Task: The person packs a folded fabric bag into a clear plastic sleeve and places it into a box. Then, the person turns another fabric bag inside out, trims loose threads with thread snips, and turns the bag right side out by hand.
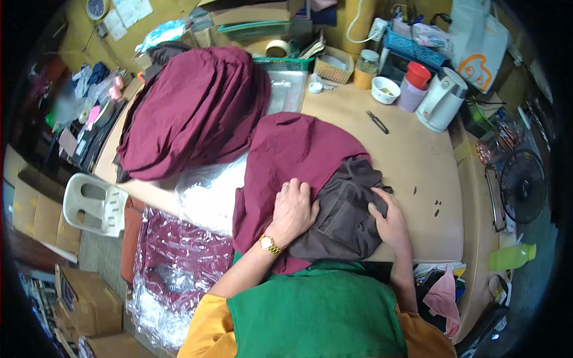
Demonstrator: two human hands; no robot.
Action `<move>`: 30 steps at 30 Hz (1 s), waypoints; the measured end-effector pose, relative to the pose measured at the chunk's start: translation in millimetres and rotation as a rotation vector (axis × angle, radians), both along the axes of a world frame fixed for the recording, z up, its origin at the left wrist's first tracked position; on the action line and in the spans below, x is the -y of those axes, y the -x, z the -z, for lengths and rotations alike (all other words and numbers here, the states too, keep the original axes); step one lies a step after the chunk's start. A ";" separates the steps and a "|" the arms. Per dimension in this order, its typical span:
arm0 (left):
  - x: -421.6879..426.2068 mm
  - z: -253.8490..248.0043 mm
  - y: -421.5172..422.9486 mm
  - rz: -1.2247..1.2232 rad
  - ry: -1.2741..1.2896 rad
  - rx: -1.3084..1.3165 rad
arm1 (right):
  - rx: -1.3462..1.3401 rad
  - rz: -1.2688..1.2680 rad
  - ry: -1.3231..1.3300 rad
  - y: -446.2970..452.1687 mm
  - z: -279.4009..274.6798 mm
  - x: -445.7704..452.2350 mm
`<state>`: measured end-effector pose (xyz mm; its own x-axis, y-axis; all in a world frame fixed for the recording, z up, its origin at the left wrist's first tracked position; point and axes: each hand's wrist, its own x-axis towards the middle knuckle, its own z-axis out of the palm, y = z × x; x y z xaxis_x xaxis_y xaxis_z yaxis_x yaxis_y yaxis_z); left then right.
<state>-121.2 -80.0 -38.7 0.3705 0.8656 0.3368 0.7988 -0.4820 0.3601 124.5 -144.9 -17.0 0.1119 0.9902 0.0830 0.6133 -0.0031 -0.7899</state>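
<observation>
A piece of maroon fabric (292,140) lies on the table in front of me, with dark grey-brown fabric (343,209) bunched over its right side. My left hand (292,206), a gold watch (268,243) on its wrist, is on the maroon fabric beside the dark part. Its fingers are curled down into the cloth and the fingertips are hidden. At the dark fabric's right edge, my right hand (391,221) rests with thumb and forefinger apart, touching the cloth. The other right fingers are mostly out of sight.
A large maroon fabric pile (197,107) sits at the table's back left. Small snips (377,122), a white bowl (385,90), a jar (366,68) and an electric kettle (441,99) stand or lie behind. Plastic-wrapped maroon fabric (182,256) is lower left, near a white chair (95,204).
</observation>
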 end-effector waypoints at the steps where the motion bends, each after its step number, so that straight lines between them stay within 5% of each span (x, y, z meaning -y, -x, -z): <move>1: -0.9 2.4 -2.8 -0.023 -0.013 -0.058 | -0.001 -0.025 0.015 3.3 -8.7 4.6; 7: -7.5 -3.3 -3.9 -0.049 0.050 -0.229 | -0.045 -0.058 0.051 -9.0 7.8 16.3; 10: -19.1 -46.2 3.7 0.061 0.132 0.063 | -0.502 -0.069 0.030 -3.8 -10.6 13.0; 11: -16.3 -61.4 -0.6 0.114 -0.024 0.134 | -0.750 -0.088 0.028 5.1 -23.2 14.6; 14: 12.0 -114.5 -22.8 0.337 -0.154 0.207 | -0.892 -0.343 -0.021 56.9 -31.2 -15.1; 19: 19.9 -127.8 -26.1 0.505 -0.272 0.161 | -1.198 -0.506 -0.120 92.4 -18.1 -74.3; 23: 16.8 -128.9 -1.0 0.754 -0.098 0.191 | -1.269 -0.704 -0.222 79.9 -17.4 -105.4; 27: 2.8 -144.2 15.7 0.406 -0.271 0.536 | -1.106 -1.082 -0.324 65.9 -27.3 -118.5; 29: -17.5 -143.7 28.8 0.196 -0.339 0.704 | -0.106 -0.453 0.135 93.1 -85.1 -82.7; 30: -22.4 -147.1 38.9 0.125 -0.383 0.668 | -0.107 -0.451 0.124 90.8 -80.7 -78.9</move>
